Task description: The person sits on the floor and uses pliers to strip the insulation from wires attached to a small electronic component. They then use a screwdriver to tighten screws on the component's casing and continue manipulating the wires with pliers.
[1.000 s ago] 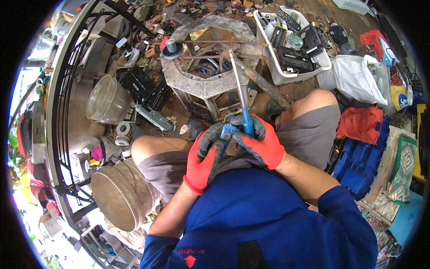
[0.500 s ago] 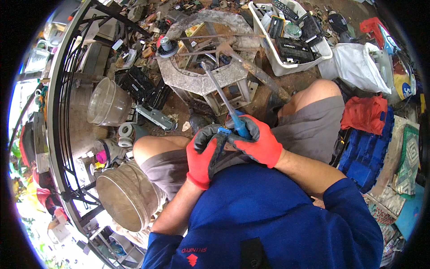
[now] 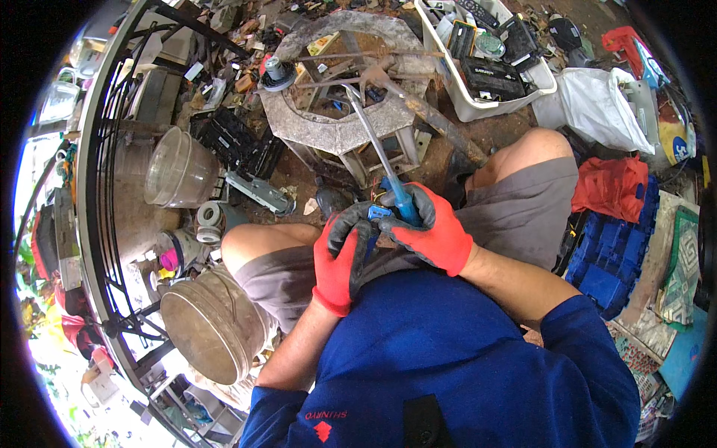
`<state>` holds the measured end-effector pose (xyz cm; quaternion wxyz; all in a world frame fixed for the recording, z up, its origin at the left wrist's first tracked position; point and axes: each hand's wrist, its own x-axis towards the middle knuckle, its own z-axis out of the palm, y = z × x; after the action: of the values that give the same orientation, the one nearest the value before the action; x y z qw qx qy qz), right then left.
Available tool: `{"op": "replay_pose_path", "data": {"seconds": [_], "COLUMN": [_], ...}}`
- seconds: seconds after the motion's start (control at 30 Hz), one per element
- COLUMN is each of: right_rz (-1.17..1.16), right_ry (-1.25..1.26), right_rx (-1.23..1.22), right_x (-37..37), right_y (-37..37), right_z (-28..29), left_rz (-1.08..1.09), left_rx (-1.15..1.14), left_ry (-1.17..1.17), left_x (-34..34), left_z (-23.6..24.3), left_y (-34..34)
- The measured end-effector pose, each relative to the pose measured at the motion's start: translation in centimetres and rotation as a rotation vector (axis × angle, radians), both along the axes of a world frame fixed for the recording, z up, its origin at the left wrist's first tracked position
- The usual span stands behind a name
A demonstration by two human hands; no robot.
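Observation:
Both my hands wear red gloves with black palms and meet over my lap. My left hand (image 3: 340,257) is closed on a small blue part (image 3: 379,213), whose exact kind I cannot make out. In my right hand (image 3: 429,233) a screwdriver (image 3: 404,203) with a translucent blue handle is gripped. Its long metal shaft points away, up and to the left, with the tip over the rim of the octagonal metal stand. The fingertips of both hands are close together around the blue part, and the lower part of it is hidden by the gloves.
A worn octagonal metal stand (image 3: 328,127) stands ahead, with a hammer (image 3: 418,112) lying across it. To its right is a white bin (image 3: 478,112) of black electronic parts. A clear tub (image 3: 175,175) and a dirty bucket (image 3: 198,328) stand left; a blue crate (image 3: 609,261) lies right.
The screwdriver has tilted slightly, its tip shifting a little up and right. The blue part has turned a little between my fingers, and my right hand has moved slightly.

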<state>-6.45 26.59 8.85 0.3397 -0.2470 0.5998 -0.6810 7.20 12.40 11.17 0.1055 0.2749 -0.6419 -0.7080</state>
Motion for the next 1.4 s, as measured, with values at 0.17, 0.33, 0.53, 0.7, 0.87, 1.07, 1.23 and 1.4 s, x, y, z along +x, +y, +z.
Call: {"op": "replay_pose_path", "data": {"seconds": [0.17,0.33,0.53,0.7,0.87,1.07,1.23,1.4], "right_rz": [-0.016,-0.002,0.045,0.028,0.052,0.108,0.091,0.08], "right_ry": [0.021,-0.124,-0.079,-0.047,-0.016,-0.037,-0.068,0.022], "right_rx": [0.052,0.007,-0.052,-0.07,-0.045,-0.007,-0.024,-0.007], "right_x": [0.1,-0.3,-0.7,-0.6,-0.8,-0.7,-0.2,0.0], "right_y": [0.1,0.2,0.4,0.6,0.8,0.8,0.8,0.7], "right_z": [0.4,0.5,0.3,0.5,0.9,1.2,0.8,0.1], "left_rz": [-0.035,-0.092,-0.11,-0.101,-0.091,-0.074,0.016,0.02], "left_rx": [-0.071,-0.054,-0.072,-0.062,-0.113,-0.009,0.159,0.189], "left_ry": [0.017,0.025,-0.02,-0.035,0.013,-0.013,-0.015,-0.062], "left_x": [0.2,0.1,0.4,0.6,0.6,0.4,-0.1,-0.2], "left_z": [0.2,-0.1,-0.4,-0.6,-0.6,0.3,0.7,0.8], "left_y": [0.2,-0.1,-0.1,0.1,0.2,0.1,0.6,0.7]}}
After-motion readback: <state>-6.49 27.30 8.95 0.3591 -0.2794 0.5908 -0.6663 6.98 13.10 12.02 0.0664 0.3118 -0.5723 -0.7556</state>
